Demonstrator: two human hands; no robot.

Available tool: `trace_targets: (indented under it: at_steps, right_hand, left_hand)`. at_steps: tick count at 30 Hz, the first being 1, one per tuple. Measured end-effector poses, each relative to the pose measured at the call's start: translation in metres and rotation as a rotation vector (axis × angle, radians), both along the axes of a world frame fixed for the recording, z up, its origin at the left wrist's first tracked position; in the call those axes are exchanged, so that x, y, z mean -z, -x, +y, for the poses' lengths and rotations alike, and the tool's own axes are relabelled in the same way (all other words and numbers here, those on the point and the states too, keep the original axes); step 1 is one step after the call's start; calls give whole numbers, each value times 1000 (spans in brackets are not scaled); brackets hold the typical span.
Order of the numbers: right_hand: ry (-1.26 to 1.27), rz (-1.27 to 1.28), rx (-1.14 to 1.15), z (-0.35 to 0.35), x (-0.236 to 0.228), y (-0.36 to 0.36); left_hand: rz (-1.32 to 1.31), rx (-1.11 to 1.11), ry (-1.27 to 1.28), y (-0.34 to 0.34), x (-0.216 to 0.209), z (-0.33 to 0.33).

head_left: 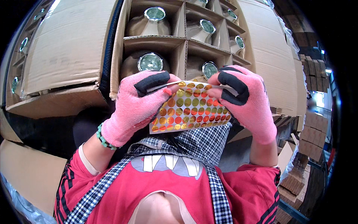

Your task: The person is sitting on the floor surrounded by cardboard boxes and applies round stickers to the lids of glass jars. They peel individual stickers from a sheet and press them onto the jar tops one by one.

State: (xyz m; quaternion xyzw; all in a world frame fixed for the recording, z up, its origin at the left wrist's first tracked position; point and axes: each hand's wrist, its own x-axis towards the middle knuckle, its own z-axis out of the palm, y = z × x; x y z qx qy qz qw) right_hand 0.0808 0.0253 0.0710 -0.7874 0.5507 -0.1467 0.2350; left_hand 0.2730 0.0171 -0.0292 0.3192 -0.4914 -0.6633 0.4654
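Note:
Between my hands I hold a sheet of round gold stickers (190,108), tilted so its shiny dots face me. My left hand (143,100), in a pink glove with dark finger patches and bare fingertips, pinches the sheet's upper left edge. On the upper right edge, my right hand (244,97), gloved alike, pinches with thumb and fingers. Just beyond the sheet stands an open divided carton (185,56). A glass vessel with a round silver-rimmed top (150,62) sits in its near left cell, and another glass vessel (210,70) is partly behind my right fingers.
More silver-rimmed vessels (154,14) fill the carton's farther cells. On the left, another carton (67,44) has its flap folded over. A wide cardboard flap (268,52) spreads at the right. Stacked cartons (313,127) stand farther right, and a cardboard panel (30,171) lies at lower left.

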Motion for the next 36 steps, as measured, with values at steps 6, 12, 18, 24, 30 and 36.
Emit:
trace_targets:
  at_steps: [6, 12, 18, 24, 30, 36]
  right_hand:
    - [68, 86, 3, -1, 3, -2]
    - [168, 140, -18, 2, 2, -6]
    - [237, 168, -101, 1, 6, -3]
    - [125, 134, -5, 3, 2, -5]
    - [225, 145, -40, 3, 3, -7]
    - [316, 172, -108, 2, 5, -4]
  left_hand:
    - [-34, 6, -70, -1, -5, 1]
    - [-34, -15, -52, 0, -5, 0]
    - [-4, -1, -49, 0, -3, -1]
    - [-64, -20, 23, -2, -3, -2]
    - [-83, -55, 14, -3, -6, -2]
    - [-17, -59, -5, 0, -5, -2]
